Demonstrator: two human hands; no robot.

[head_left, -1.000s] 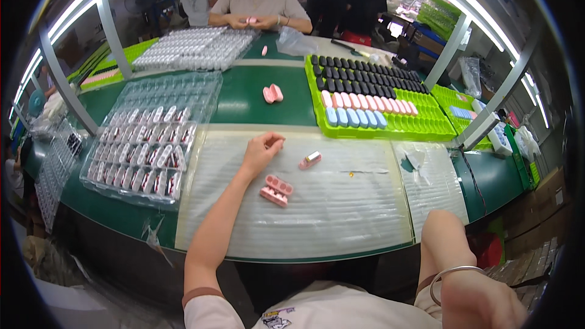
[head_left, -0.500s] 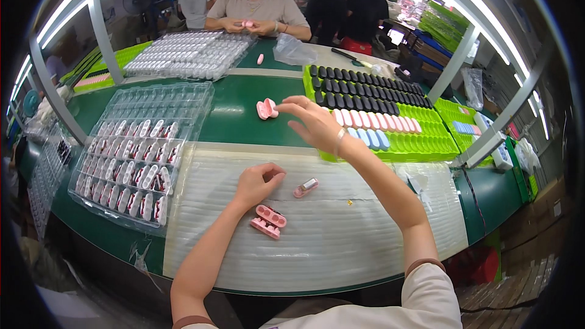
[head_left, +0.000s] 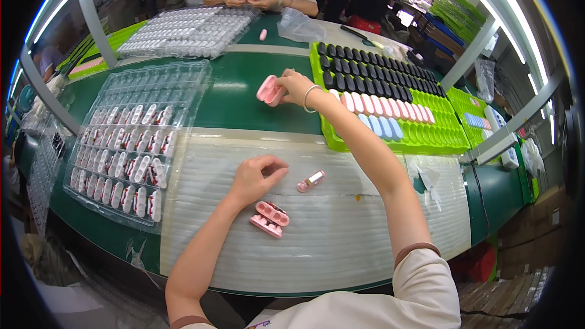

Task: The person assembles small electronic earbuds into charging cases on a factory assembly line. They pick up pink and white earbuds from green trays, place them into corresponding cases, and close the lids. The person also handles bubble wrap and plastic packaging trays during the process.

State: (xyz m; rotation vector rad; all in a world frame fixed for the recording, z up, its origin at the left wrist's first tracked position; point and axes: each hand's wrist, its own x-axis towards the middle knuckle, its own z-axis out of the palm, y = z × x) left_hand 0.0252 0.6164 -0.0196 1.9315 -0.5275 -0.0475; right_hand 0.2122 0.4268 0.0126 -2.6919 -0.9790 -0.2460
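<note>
My right hand reaches to the far middle of the table, its fingers closed on a pink hinged case that stands open like a clamshell. Curled loosely over the padded mat, my left hand holds nothing, with a gap between thumb and fingers. Just below it lie a pink case insert with round hollows and a pink knobbed strip, close together. To the right of my left hand is a small pink piece with a shiny silver-white face.
A clear blister tray with rows of white-and-red parts fills the left. On the right, a lime-green tray carries black, pink and blue cases. Across the table, a person's hands hold a pink item near stacked clear trays.
My right hand has come down to the open pink case and closed on it. My left hand stays nearly where it was. The view has tilted slightly downward.
</note>
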